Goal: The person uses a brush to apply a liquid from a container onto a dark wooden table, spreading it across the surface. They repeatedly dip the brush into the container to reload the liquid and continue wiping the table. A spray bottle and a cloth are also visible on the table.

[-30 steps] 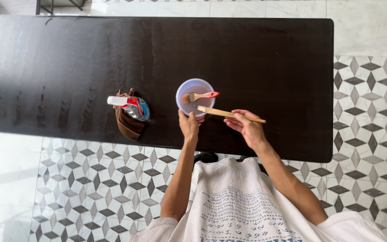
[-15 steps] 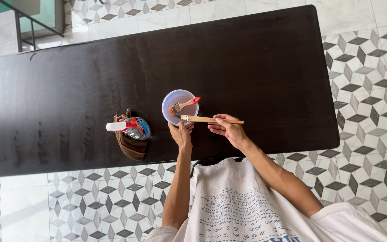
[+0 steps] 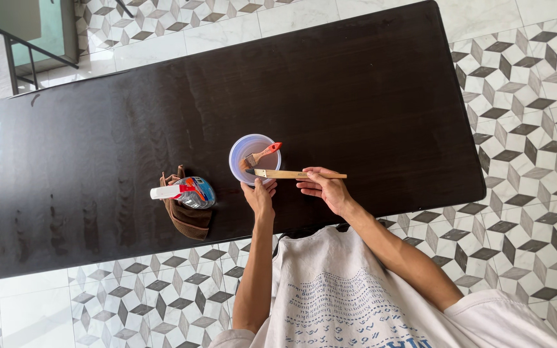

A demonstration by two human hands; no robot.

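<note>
- Your right hand (image 3: 325,189) is pinching the wooden-handled brush (image 3: 294,174) between thumb and fingers, gripping it around the middle of its handle.
- You are holding that brush almost level, with its head reaching over the near rim of the round plastic container (image 3: 253,158).
- Your left hand (image 3: 258,194) is pressing against the near side of the container, fingers curled against its wall; it is gripping nothing else.
- The container is sitting on the dark wooden table (image 3: 356,84), near the edge closest to you.
- A second, red-handled brush (image 3: 260,155) is lying in the container, bristles down and handle leaning on the far-right rim.
- To your left, well apart from both hands, a spray bottle (image 3: 184,191) is lying on its side on top of a brown cloth (image 3: 188,216).
</note>
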